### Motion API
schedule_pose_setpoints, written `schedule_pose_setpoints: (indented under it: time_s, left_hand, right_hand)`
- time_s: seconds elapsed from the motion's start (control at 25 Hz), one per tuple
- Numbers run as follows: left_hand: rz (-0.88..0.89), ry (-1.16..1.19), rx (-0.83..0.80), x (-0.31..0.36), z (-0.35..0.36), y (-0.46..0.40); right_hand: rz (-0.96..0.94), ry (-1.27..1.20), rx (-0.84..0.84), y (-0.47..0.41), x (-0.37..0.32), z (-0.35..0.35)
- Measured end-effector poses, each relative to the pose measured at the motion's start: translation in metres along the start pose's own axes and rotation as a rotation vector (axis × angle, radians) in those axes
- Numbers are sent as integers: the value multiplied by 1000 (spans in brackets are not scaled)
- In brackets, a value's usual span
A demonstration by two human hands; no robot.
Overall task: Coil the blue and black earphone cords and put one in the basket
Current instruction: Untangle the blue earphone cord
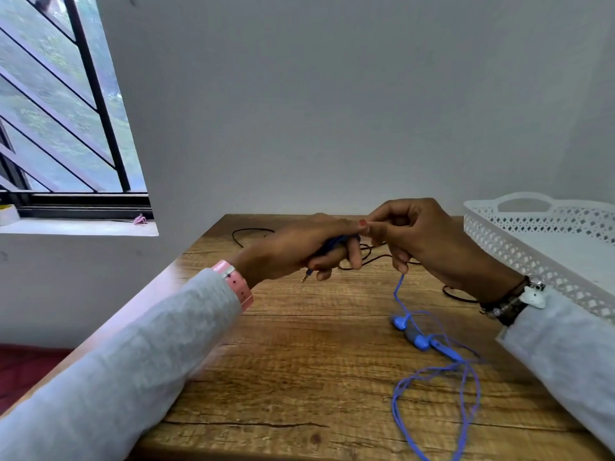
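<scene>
bare wooden table (299, 344) at left and centre, blue cord (432, 377) looped front right, white basket (519, 257) bounding the right

blue cord (436, 384) partly coiled, black cord (372, 257) loose, white basket (519, 257)

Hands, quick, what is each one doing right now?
Left hand: closed, with the blue earphone cord wound around its fingers.
Right hand: closed, pinching the same blue cord near the left fingertips.
</scene>
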State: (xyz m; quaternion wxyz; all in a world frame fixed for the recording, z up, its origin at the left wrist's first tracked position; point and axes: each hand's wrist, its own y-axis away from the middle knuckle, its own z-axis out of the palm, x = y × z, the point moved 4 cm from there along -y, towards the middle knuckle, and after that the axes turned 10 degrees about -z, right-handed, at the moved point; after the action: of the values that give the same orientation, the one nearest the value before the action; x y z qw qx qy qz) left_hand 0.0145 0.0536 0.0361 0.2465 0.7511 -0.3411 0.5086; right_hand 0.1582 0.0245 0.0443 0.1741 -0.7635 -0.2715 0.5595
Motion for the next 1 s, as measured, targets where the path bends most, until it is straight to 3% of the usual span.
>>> schedule_pose_setpoints:
  time_s: [0.16,0.36,0.48,0.6,0.68,0.88,1.0]
  left_hand:
    - [100,498,-173,4,-2,0]
    - [241,859,-20,11,-13,0]
    - [263,802,181,6,-26,-2]
    - [179,474,429,2,-34,-2]
    - [126,412,469,-2,-31,-3]
    - [127,829,418,-8,-32,-6]
    - [82,617,539,-11,-37,-8]
  right_hand:
    - [58,-184,87,-1,6,0]
    - [222,-133,-92,11,24,27]
    - [242,-37,-222,17,29,40]
    - [114,254,-294,17,26,43]
    - [-4,452,-302,16,21,41]
    - [-233,758,-418,20,14,48]
    - [-281,795,-430,21,11,49]
